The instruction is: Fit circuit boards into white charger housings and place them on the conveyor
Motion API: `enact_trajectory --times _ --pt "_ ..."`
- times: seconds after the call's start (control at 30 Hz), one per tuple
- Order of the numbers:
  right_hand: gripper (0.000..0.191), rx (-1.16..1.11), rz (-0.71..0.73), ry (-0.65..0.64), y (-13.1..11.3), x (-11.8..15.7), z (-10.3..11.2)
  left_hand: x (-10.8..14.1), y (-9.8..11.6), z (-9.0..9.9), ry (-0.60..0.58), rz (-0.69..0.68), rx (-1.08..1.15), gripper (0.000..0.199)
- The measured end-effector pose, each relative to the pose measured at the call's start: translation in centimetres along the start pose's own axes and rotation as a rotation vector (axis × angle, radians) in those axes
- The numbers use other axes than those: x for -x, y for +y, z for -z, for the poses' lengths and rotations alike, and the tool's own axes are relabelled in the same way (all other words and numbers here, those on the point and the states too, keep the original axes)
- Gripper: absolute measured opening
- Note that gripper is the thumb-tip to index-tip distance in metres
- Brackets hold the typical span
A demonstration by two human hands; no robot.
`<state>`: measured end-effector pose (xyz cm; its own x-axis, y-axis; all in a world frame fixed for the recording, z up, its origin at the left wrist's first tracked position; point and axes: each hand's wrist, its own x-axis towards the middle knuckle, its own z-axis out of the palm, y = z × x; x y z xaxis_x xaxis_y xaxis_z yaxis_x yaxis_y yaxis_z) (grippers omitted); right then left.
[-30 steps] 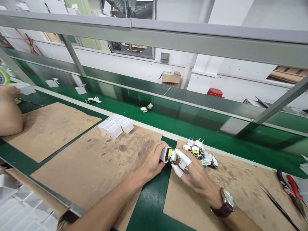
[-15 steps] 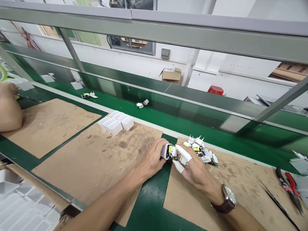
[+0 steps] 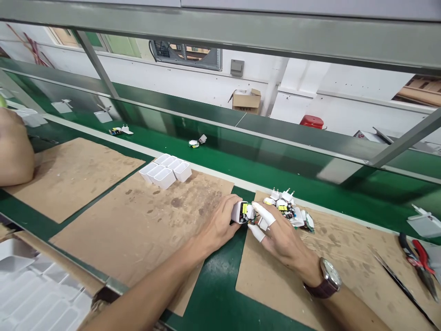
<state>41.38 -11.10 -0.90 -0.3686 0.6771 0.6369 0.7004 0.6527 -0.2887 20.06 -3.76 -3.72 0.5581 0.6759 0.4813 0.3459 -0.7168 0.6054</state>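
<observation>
My left hand is closed around a white plastic charger housing, its open end facing right. Partly inside that housing sits a circuit board with yellow and white parts. My right hand, with white finger cots on the thumb and forefinger, pinches the board's outer end. A small white piece hangs by the right fingers; its link to the board is hard to make out. Just beyond the right hand lies a pile of circuit boards with white plug ends.
White empty housings stand grouped on the left cardboard. Pliers and tweezers lie at right. A box of housings is at lower left. Assemblies rest on the green belt. Another person's arm is at far left.
The camera view has shifted slightly. Both hands keep their hold on the housing and board, with little visible movement between the parts. The other person's arm has moved a little.
</observation>
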Motion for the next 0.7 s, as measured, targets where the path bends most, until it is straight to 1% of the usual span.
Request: enact_trajectory --times 0.37,0.5,0.57,0.63,0.7 --pt "0.074 0.025 -0.008 0.001 0.09 -0.06 -0.30 0.09 -0.21 -0.30 -0.015 0.012 0.003 0.065" --pt "0.075 0.023 -0.019 -0.018 -0.02 0.05 -0.71 0.14 -0.15 -0.61 -0.034 0.003 0.036 0.066" --pt "0.074 0.014 -0.022 -0.011 0.10 0.17 -0.82 0.07 0.03 -0.51 -0.048 0.017 0.070 0.063" --pt "0.074 -0.043 -0.072 -0.024 0.39 0.32 -0.79 -0.11 0.23 -0.15 -0.091 0.046 0.130 0.056" --pt "0.070 -0.146 -0.176 -0.042 0.81 0.47 -0.71 -0.39 0.28 0.38 -0.171 0.093 0.215 0.054"
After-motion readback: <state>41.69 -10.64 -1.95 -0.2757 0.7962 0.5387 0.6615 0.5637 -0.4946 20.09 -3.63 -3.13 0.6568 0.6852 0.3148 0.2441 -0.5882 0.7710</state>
